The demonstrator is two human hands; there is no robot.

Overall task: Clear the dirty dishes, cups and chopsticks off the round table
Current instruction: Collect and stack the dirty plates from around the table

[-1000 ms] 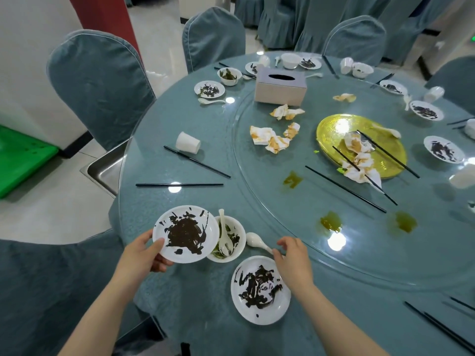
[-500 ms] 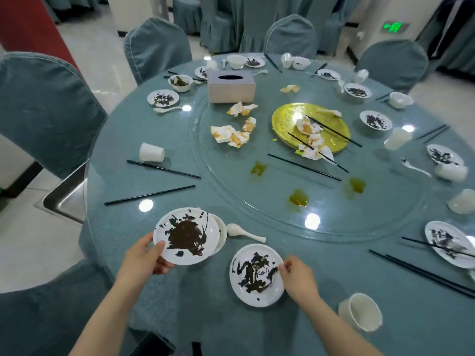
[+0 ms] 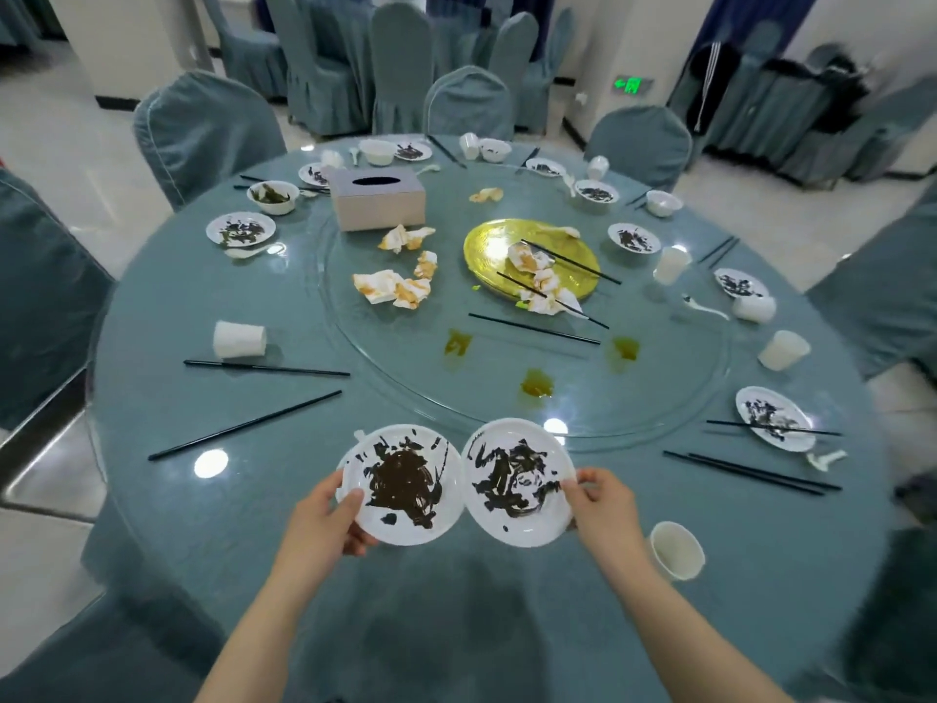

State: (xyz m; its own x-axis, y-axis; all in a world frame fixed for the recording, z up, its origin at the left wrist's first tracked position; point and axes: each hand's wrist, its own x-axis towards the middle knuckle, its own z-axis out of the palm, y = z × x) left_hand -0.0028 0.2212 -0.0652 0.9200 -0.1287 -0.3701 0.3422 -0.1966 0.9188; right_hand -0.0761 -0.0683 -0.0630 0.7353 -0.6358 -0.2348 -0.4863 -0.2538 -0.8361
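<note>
Two sauce-smeared plates are held just above the near edge of the round table (image 3: 213, 504), rims almost touching: the left hand (image 3: 324, 525) pinches the left plate (image 3: 403, 484), the right hand (image 3: 606, 504) pinches the right plate (image 3: 517, 479). Each is held by one edge, so a tilt could slide sauce onto the cloth. Smaller risk: an elbow knocking the cup (image 3: 677, 550) beside the right wrist.

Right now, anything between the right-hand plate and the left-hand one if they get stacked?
Nothing visible. The left hand grips the left plate and the right hand grips the right plate. The two rims nearly touch side by side, with no dish or chopstick between them.
</note>
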